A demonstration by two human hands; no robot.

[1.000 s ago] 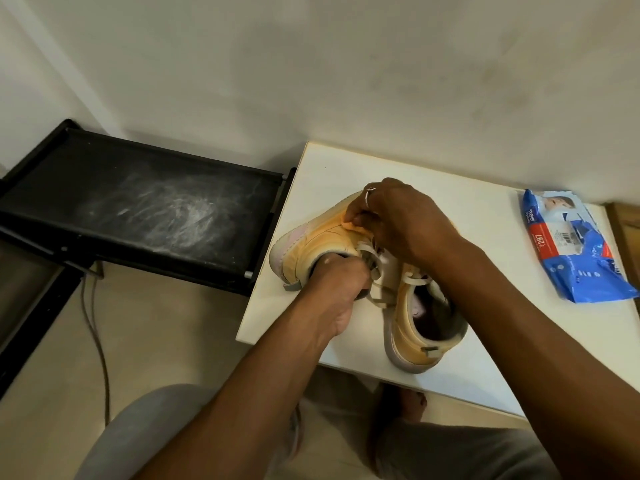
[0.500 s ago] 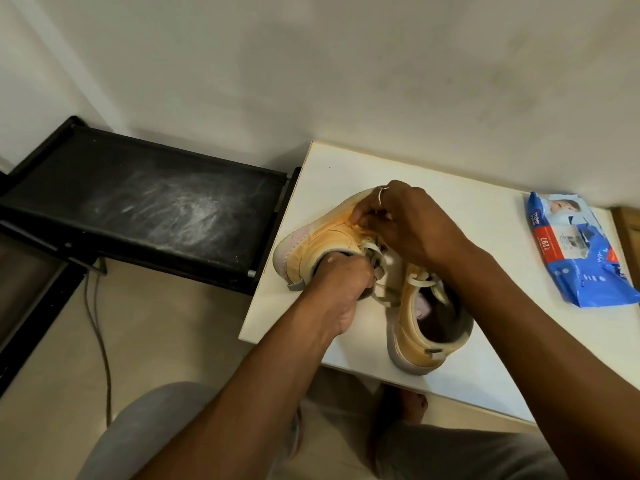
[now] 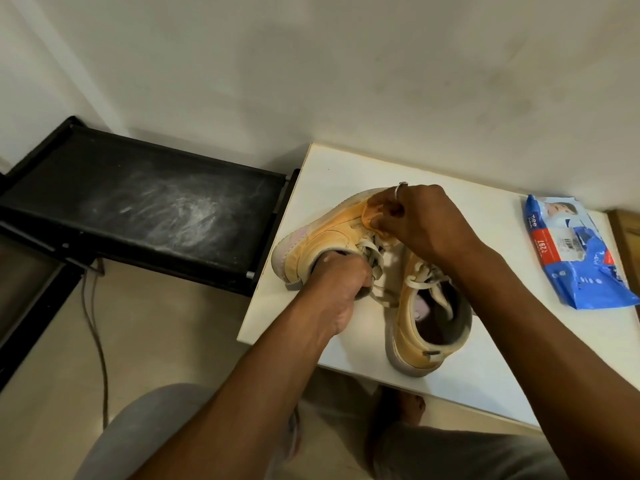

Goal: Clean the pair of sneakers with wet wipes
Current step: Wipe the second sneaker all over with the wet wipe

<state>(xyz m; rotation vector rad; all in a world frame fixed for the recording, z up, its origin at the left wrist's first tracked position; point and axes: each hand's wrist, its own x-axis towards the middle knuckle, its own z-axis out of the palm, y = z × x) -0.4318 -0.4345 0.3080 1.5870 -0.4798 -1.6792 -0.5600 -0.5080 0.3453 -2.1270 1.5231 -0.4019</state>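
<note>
Two tan sneakers lie on the white table (image 3: 332,168). The left sneaker (image 3: 322,233) is tipped on its side, heel toward the table's left edge. My left hand (image 3: 341,278) reaches into its opening and grips the collar. My right hand (image 3: 419,220) pinches a crumpled wet wipe (image 3: 372,213), stained tan, against the sneaker's upper near the laces. The right sneaker (image 3: 426,320) stands upright near the front edge, its opening facing up. A blue pack of wet wipes (image 3: 578,251) lies at the table's right.
A black dusty shelf (image 3: 138,199) adjoins the table on the left, with a cable (image 3: 97,327) hanging to the floor. A white wall rises behind. My knees and a bare foot (image 3: 405,410) show below the table's front edge.
My right hand has shifted the wipe slightly toward the toe along the left sneaker's upper. My left hand keeps its hold inside the sneaker.
</note>
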